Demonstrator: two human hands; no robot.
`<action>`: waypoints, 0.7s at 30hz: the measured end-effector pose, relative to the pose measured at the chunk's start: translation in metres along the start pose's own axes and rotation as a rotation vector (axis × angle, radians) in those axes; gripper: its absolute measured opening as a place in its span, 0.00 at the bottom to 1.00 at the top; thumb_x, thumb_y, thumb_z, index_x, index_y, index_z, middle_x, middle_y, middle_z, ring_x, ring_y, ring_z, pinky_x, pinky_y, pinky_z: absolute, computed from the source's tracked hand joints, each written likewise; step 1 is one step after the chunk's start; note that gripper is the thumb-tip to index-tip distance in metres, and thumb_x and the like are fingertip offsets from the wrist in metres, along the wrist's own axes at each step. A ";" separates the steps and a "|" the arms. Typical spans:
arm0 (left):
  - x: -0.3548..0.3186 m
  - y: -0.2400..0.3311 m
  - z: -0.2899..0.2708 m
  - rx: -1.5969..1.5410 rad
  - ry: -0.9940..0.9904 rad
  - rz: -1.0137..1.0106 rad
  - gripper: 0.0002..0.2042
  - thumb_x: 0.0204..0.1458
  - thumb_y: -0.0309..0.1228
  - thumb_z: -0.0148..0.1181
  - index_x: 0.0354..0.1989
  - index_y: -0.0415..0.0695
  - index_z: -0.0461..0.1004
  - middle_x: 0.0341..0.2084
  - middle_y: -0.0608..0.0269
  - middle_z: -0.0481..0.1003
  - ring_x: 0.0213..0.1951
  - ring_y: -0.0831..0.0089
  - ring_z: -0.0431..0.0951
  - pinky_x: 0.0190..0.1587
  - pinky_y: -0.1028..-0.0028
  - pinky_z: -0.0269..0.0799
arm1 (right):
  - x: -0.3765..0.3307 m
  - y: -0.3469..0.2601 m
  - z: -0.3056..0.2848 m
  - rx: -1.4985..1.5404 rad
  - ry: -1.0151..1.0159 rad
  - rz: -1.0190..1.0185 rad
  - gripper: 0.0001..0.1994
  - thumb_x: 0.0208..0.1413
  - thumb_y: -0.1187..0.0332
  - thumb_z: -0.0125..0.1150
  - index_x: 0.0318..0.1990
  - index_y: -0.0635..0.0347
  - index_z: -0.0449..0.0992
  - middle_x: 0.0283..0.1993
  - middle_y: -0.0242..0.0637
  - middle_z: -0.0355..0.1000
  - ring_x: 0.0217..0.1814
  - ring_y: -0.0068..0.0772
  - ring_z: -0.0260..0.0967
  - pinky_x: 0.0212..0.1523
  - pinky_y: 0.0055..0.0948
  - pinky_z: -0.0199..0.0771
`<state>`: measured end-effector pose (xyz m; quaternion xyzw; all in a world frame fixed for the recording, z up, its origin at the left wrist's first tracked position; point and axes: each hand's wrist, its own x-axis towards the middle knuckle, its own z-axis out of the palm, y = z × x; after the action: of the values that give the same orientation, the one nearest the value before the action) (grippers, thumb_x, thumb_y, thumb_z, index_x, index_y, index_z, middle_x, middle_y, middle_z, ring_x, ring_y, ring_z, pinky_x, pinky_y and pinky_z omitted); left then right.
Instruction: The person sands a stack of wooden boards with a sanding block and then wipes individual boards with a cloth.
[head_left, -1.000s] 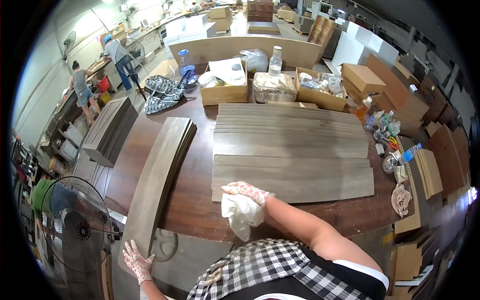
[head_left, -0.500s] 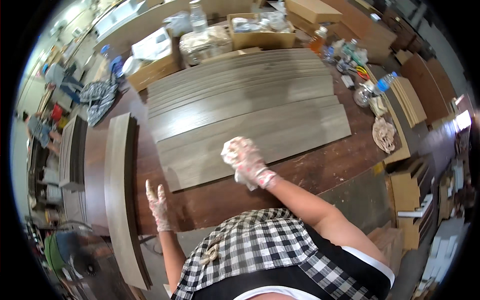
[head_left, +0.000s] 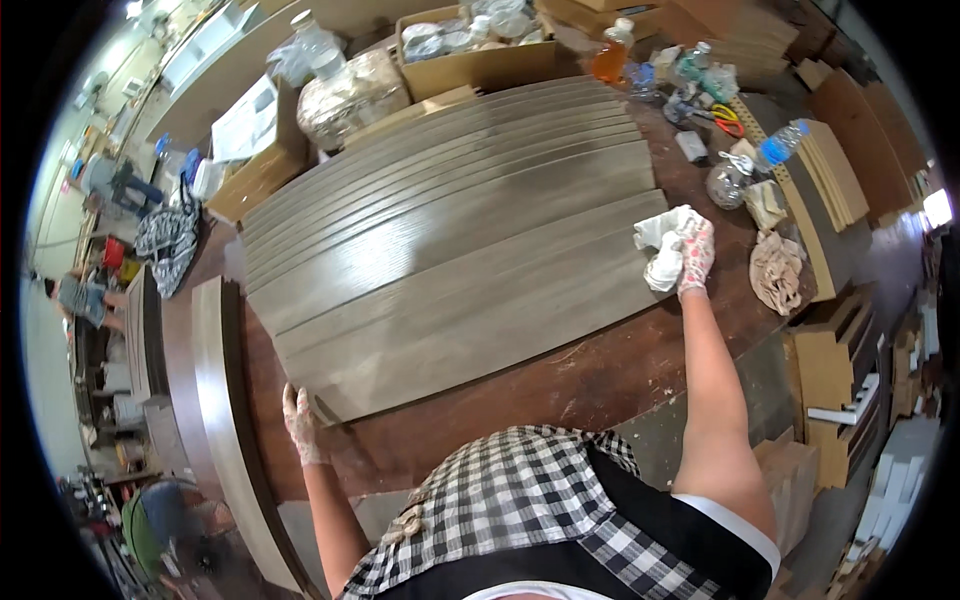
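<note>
My right hand (head_left: pixel 699 256), in a white glove with red patches, grips a crumpled white cloth (head_left: pixel 660 265) at the right end of the nearest board. That grey-brown wood-grain board (head_left: pixel 470 340) lies flat at the front of several overlapping boards (head_left: pixel 440 190) of the same kind. My left hand (head_left: pixel 299 428), gloved alike, is by the front left corner of the nearest board. Its fingers point away from me, stretched out, and nothing shows in them; whether they touch the board's edge I cannot tell.
A stack of narrow boards (head_left: pixel 225 390) stands at the left of the brown table (head_left: pixel 440 440). Cartons (head_left: pixel 480 65), an orange bottle (head_left: pixel 612 55) and a wrapped bundle (head_left: pixel 350 100) line the back. Scissors (head_left: pixel 728 120), a blue-labelled bottle (head_left: pixel 780 147) and a beige rag (head_left: pixel 778 272) lie right.
My right hand has swept the cloth rightward from the middle of the nearest board to its right end. My left hand has come up beside the board's front left corner.
</note>
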<state>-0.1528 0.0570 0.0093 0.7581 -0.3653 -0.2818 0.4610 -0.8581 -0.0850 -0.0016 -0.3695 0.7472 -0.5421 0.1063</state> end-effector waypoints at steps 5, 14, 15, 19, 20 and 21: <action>0.000 0.027 0.021 0.135 0.051 0.047 0.22 0.53 0.34 0.49 0.53 0.34 0.61 0.51 0.49 0.64 0.51 0.62 0.65 0.54 0.70 0.58 | -0.001 -0.008 -0.023 0.239 0.030 0.129 0.15 0.55 0.62 0.50 0.44 0.64 0.66 0.41 0.41 0.68 0.43 0.32 0.65 0.45 0.29 0.65; -0.037 0.066 -0.020 -0.627 0.340 -0.263 0.24 0.55 0.52 0.38 0.50 0.46 0.64 0.38 0.65 0.68 0.37 0.73 0.67 0.41 0.73 0.63 | -0.031 -0.031 -0.083 0.275 -0.053 -0.358 0.15 0.55 0.62 0.49 0.47 0.60 0.66 0.36 0.33 0.67 0.34 0.24 0.65 0.32 0.25 0.71; -0.045 0.064 -0.024 -0.820 0.301 -0.189 0.24 0.55 0.53 0.36 0.43 0.44 0.68 0.34 0.62 0.70 0.34 0.70 0.68 0.40 0.70 0.64 | -0.056 -0.065 -0.087 0.336 0.015 -0.293 0.13 0.55 0.63 0.49 0.45 0.57 0.66 0.35 0.31 0.65 0.35 0.24 0.65 0.34 0.26 0.69; -0.068 0.000 -0.067 -1.046 -0.137 -0.100 0.21 0.56 0.46 0.41 0.37 0.38 0.69 0.35 0.52 0.72 0.35 0.61 0.72 0.46 0.64 0.66 | -0.105 -0.060 -0.101 0.696 0.052 0.317 0.07 0.53 0.61 0.51 0.36 0.51 0.67 0.30 0.27 0.63 0.32 0.22 0.62 0.37 0.26 0.68; -0.075 -0.003 -0.068 -0.997 -0.028 -0.211 0.21 0.56 0.45 0.42 0.43 0.37 0.66 0.40 0.52 0.70 0.41 0.62 0.70 0.49 0.64 0.64 | -0.116 -0.063 -0.109 0.698 0.036 0.282 0.08 0.53 0.61 0.51 0.36 0.51 0.67 0.30 0.27 0.63 0.32 0.22 0.63 0.36 0.26 0.69; -0.086 -0.006 -0.073 -0.938 0.090 -0.317 0.22 0.56 0.44 0.43 0.48 0.37 0.63 0.46 0.51 0.68 0.46 0.62 0.69 0.53 0.64 0.62 | -0.130 -0.074 -0.110 0.703 0.012 0.254 0.08 0.53 0.60 0.52 0.37 0.51 0.67 0.30 0.27 0.64 0.32 0.22 0.63 0.36 0.27 0.69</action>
<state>-0.1441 0.1645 0.0426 0.5267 -0.0593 -0.4495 0.7191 -0.7954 0.0720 0.0758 -0.2117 0.5561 -0.7501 0.2887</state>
